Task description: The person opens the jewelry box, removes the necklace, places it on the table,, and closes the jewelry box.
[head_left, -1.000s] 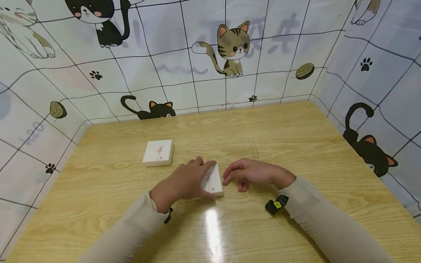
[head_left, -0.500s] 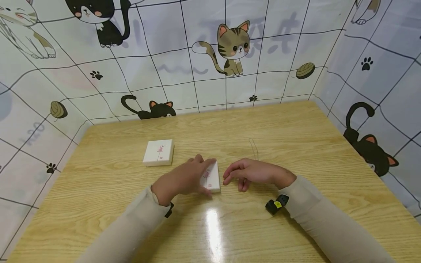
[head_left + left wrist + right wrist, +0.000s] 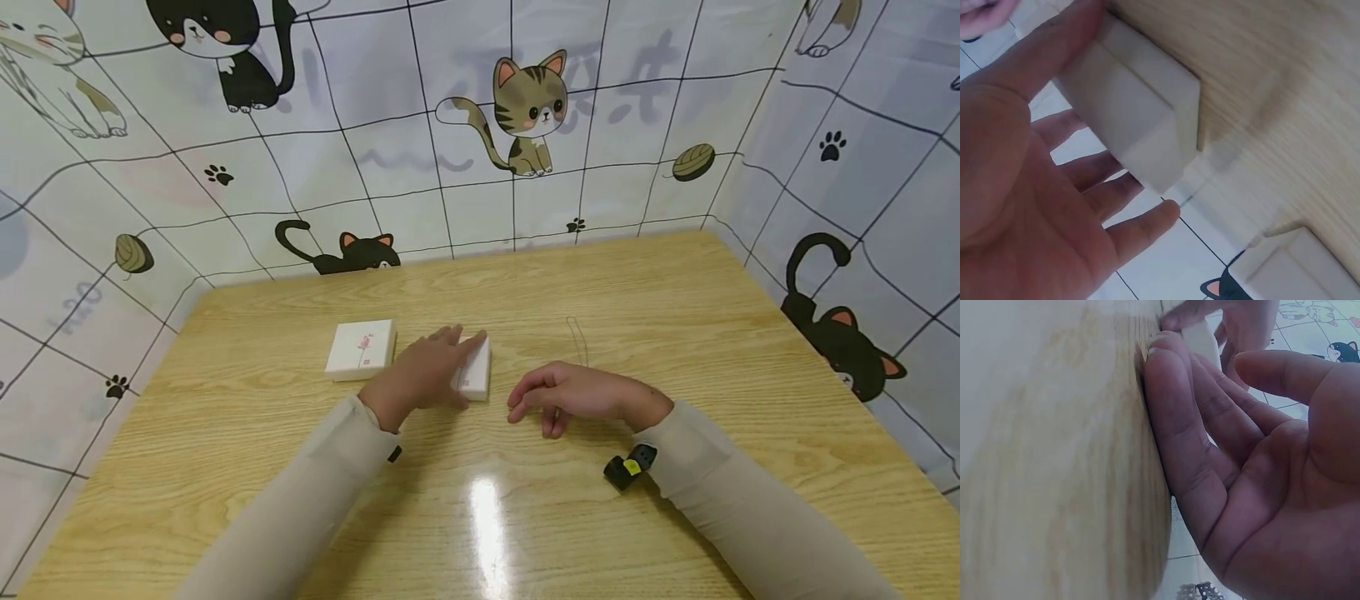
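Note:
My left hand spans a small white box with a pink flower print, thumb on the near side and fingers reaching over to the far side. In the left wrist view, the box's side wall shows a seam between lid and base. A matching white box sits on the table just left of that hand, its flower print facing up. My right hand rests on the table to the right of the held box, fingers loosely bent with nothing in them.
A thin cord loop lies on the wooden table behind the right hand. Cat-printed cloth walls close off the back and both sides. A strip of light reflects off the table near the front.
The left hand has carried or slid the gripped box away from the front, slightly leftward, nearer to the other box. My right hand has stayed in place.

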Tool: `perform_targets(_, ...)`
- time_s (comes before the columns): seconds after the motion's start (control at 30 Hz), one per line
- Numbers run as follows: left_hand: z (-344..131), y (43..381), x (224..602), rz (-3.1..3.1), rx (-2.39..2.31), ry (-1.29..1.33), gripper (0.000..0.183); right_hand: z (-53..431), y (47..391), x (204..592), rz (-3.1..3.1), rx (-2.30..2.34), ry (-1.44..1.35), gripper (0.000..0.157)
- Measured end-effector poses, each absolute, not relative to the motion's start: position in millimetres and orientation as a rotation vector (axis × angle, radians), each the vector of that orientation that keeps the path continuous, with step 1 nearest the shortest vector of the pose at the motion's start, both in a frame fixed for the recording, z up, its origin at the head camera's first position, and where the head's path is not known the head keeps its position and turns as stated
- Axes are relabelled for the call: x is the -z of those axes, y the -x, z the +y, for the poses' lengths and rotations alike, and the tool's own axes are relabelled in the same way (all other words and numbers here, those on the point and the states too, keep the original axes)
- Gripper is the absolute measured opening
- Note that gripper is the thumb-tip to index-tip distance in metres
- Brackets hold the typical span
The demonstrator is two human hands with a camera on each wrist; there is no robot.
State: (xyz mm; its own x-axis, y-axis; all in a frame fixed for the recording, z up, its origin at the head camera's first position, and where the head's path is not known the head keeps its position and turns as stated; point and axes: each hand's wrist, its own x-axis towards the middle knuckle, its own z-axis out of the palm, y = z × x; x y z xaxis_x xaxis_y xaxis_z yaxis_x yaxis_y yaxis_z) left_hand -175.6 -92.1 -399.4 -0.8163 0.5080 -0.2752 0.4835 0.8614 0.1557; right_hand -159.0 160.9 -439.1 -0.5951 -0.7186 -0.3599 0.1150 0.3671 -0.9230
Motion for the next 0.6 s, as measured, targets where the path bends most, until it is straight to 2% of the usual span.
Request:
perform_targets(0.4,-86.9,206.2,397.2,2.773,-0.072,-0.645,0.1,158.8,159.1,434.9,1.842,1.321,0.527,0.03)
perform_targets(0.6,-92.7,213.1,398.5,2.744,-0.139,-0.67,0.108,159.5,159.2,439.5,1.85,1.315,0.506,0.03)
